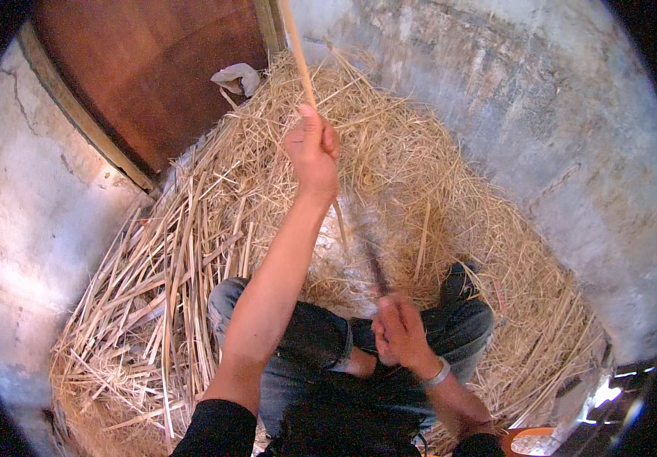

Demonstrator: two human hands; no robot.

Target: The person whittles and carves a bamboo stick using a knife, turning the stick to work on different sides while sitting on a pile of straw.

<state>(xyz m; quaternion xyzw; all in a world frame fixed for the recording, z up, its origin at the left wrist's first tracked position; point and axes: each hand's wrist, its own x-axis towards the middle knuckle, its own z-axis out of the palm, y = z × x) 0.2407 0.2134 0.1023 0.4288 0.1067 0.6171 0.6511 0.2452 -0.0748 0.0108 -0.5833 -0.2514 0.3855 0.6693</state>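
Observation:
My left hand point(314, 152) is closed round a long, pale bamboo strip point(298, 49), held out in front of me. The strip runs up past my fist toward the top of the view, and its lower end slants down below the hand. In front of my lap, my right hand point(403, 332) grips a knife point(375, 268) with a dark blade, smeared by motion. The blade points up and to the left, close to the strip's lower end; whether they touch I cannot tell. My crossed legs in dark jeans point(305, 324) lie beneath both hands.
Fine shavings point(389, 129) are heaped ahead and to the right. Many split strips point(183, 266) lie piled on the left. A brown door panel point(153, 68) and a stained wall point(511, 91) stand behind. A pale crumpled bag point(237, 78) rests by the door. Something orange point(530, 438) shows at the lower right.

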